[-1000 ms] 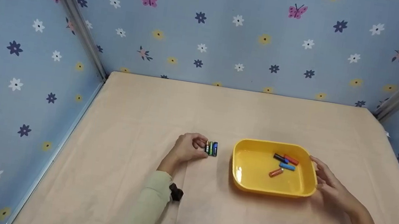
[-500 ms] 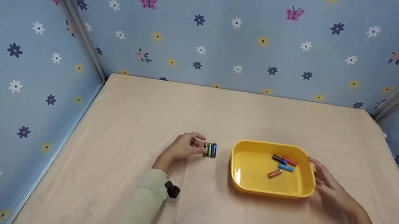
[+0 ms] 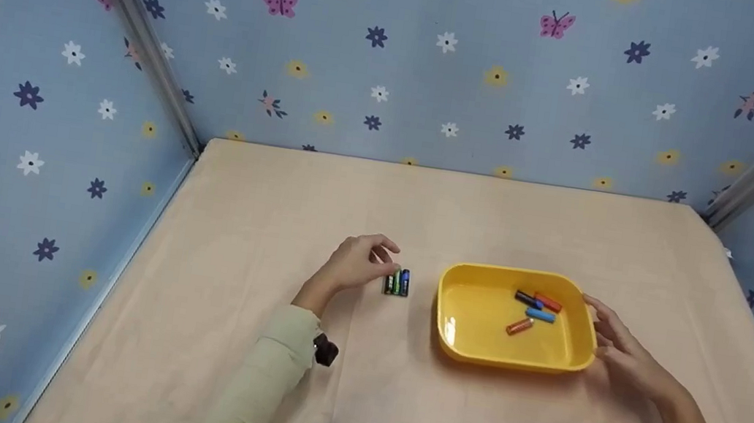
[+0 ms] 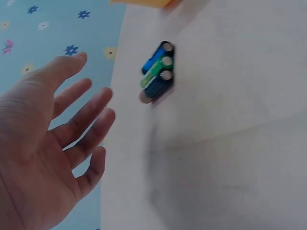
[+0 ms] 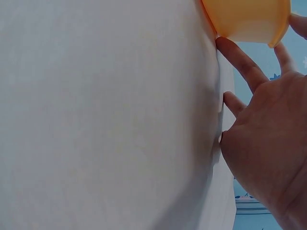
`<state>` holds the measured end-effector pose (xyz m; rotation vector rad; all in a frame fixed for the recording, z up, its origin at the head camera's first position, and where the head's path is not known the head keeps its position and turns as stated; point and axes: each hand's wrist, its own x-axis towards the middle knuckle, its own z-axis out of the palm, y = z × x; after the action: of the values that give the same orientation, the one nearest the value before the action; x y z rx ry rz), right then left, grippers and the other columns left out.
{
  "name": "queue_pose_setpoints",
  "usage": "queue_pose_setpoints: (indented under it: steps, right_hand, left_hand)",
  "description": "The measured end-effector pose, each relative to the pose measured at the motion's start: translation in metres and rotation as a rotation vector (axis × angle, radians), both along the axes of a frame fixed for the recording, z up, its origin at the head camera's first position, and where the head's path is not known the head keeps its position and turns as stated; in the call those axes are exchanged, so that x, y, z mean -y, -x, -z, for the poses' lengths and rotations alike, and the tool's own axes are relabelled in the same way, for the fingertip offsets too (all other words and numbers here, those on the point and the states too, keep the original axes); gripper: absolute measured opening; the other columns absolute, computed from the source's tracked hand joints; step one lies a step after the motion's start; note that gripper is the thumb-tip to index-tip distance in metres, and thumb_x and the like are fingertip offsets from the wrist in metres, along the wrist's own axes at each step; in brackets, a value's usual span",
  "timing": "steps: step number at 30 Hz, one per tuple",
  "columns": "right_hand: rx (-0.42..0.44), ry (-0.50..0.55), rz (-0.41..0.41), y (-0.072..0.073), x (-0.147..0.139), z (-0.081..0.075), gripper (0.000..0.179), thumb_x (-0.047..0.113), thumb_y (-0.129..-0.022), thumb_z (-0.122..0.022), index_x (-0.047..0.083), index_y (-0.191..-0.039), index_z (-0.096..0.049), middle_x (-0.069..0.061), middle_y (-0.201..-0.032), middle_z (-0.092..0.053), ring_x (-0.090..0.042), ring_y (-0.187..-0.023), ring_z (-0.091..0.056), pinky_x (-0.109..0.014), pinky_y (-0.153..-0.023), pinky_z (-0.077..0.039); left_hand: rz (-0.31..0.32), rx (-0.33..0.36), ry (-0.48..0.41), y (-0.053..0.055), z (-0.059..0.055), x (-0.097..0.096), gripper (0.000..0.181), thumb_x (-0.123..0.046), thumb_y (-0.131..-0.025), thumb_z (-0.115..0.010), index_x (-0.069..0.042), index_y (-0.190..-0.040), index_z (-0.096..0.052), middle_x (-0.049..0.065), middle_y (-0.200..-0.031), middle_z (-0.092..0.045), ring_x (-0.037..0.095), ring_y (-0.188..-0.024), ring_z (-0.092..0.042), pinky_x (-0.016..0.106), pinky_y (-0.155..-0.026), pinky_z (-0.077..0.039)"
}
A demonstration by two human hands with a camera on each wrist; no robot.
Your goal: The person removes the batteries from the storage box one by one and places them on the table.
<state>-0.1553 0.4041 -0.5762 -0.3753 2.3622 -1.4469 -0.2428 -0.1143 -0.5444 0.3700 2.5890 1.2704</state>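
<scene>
Three batteries (image 3: pixel 397 282) lie side by side on the cloth, left of a yellow plastic tub (image 3: pixel 511 356). In the left wrist view the batteries (image 4: pixel 158 72) show a blue, a green and a dark wrapper, flat ends toward the camera. My left hand (image 3: pixel 359 262) hovers just over their far left end, fingers spread and loosely bent, holding nothing. At the tub's right end, my right hand (image 3: pixel 630 354) touches the wall and rim with extended fingers. The right wrist view shows those fingers (image 5: pixel 242 60) spread against the tub's outer side.
Inside the tub lie several loose batteries: a red one (image 3: pixel 548 302), a dark one (image 3: pixel 528 300), a light blue one (image 3: pixel 540 315) and an orange-red one (image 3: pixel 519 327). A beige cloth (image 3: pixel 291 192) covers the table, with flowered blue panels (image 3: pixel 413 62) around it.
My left hand has lifted from beside the batteries and moved slightly away from me and to the right, over their far end. The right hand stays at the tub.
</scene>
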Motion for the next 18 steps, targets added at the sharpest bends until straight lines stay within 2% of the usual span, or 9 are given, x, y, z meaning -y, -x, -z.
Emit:
queue_pose_setpoints:
  steps: [2, 3, 6, 7, 9, 11, 13, 15, 18]
  right_hand:
    - [-0.001, -0.011, 0.005, 0.000, 0.000, -0.001, 0.078, 0.018, -0.114, -0.057, 0.022, -0.181, -0.019, -0.029, -0.187, -0.021, 0.023, -0.137, -0.040, -0.095, -0.124, -0.013]
    - [0.000, -0.014, 0.005, 0.000, 0.000, -0.001, 0.078, 0.017, -0.114, -0.057, 0.022, -0.182, -0.018, -0.028, -0.187, -0.021, 0.015, -0.146, -0.043, -0.095, -0.123, -0.013]
    - [0.005, -0.022, 0.005, 0.002, 0.001, -0.003, 0.079, 0.017, -0.113, -0.057, 0.021, -0.182, -0.017, -0.028, -0.187, -0.020, -0.028, -0.167, -0.042, -0.095, -0.123, -0.013]
    - [0.005, -0.026, 0.007, 0.002, 0.001, -0.003, 0.079, 0.017, -0.114, -0.057, 0.022, -0.182, -0.017, -0.028, -0.187, -0.019, -0.032, -0.168, -0.040, -0.095, -0.123, -0.013]
    - [0.001, -0.023, 0.004, 0.002, 0.001, -0.003, 0.079, 0.017, -0.114, -0.056, 0.021, -0.182, -0.016, -0.028, -0.188, -0.017, -0.056, -0.168, -0.029, -0.096, -0.122, -0.012]
    - [-0.006, -0.030, 0.004, 0.002, 0.001, -0.002, 0.078, 0.018, -0.114, -0.056, 0.022, -0.182, -0.017, -0.028, -0.188, -0.017, -0.048, -0.168, -0.034, -0.095, -0.122, -0.013]
    - [-0.011, -0.039, 0.007, 0.002, 0.001, -0.001, 0.078, 0.017, -0.114, -0.056, 0.023, -0.182, -0.018, -0.027, -0.188, -0.018, -0.024, -0.163, -0.042, -0.095, -0.123, -0.014]
    - [-0.012, -0.042, 0.006, 0.001, 0.000, 0.000, 0.079, 0.015, -0.113, -0.056, 0.022, -0.181, -0.018, -0.027, -0.188, -0.019, -0.009, -0.156, -0.044, -0.095, -0.123, -0.015]
    - [-0.017, -0.043, 0.007, 0.000, 0.000, 0.000, 0.079, 0.013, -0.112, -0.057, 0.022, -0.181, -0.019, -0.026, -0.188, -0.019, 0.017, -0.140, -0.038, -0.095, -0.123, -0.015]
  left_hand:
    - [-0.027, -0.004, -0.027, -0.001, 0.003, -0.005, 0.039, -0.027, -0.107, -0.079, -0.007, -0.140, -0.075, 0.013, -0.122, -0.082, 0.027, -0.108, -0.074, 0.040, -0.093, -0.060]
    - [-0.039, -0.006, -0.040, -0.002, 0.005, -0.008, 0.038, -0.027, -0.107, -0.079, -0.007, -0.140, -0.075, 0.013, -0.122, -0.082, 0.027, -0.108, -0.074, 0.040, -0.092, -0.060]
    - [-0.078, -0.019, -0.060, -0.003, 0.005, -0.015, 0.035, -0.026, -0.106, -0.079, -0.010, -0.137, -0.076, 0.011, -0.122, -0.083, 0.023, -0.105, -0.072, 0.035, -0.090, -0.059]
    - [-0.089, -0.026, -0.059, -0.003, 0.003, -0.018, 0.034, -0.026, -0.106, -0.079, -0.011, -0.136, -0.077, 0.010, -0.122, -0.083, 0.022, -0.105, -0.071, 0.034, -0.089, -0.058]
    - [-0.099, -0.049, -0.061, -0.003, 0.000, -0.023, 0.031, -0.025, -0.106, -0.079, -0.013, -0.135, -0.077, 0.009, -0.121, -0.083, 0.020, -0.103, -0.070, 0.031, -0.088, -0.056]
    - [-0.100, -0.073, -0.063, -0.004, -0.003, -0.028, 0.030, -0.025, -0.106, -0.079, -0.013, -0.134, -0.077, 0.008, -0.120, -0.083, 0.019, -0.101, -0.069, 0.029, -0.088, -0.055]
    - [-0.089, -0.095, -0.062, -0.005, -0.005, -0.032, 0.030, -0.024, -0.106, -0.079, -0.013, -0.133, -0.077, 0.008, -0.118, -0.083, 0.017, -0.099, -0.068, 0.028, -0.088, -0.056]
    - [-0.068, -0.105, -0.063, -0.006, -0.007, -0.036, 0.030, -0.024, -0.106, -0.078, -0.012, -0.133, -0.077, 0.007, -0.117, -0.083, 0.015, -0.097, -0.067, 0.026, -0.086, -0.055]
    - [-0.020, -0.110, -0.062, -0.007, -0.011, -0.043, 0.028, -0.024, -0.106, -0.079, -0.012, -0.131, -0.077, 0.008, -0.115, -0.083, 0.014, -0.094, -0.066, 0.025, -0.084, -0.055]
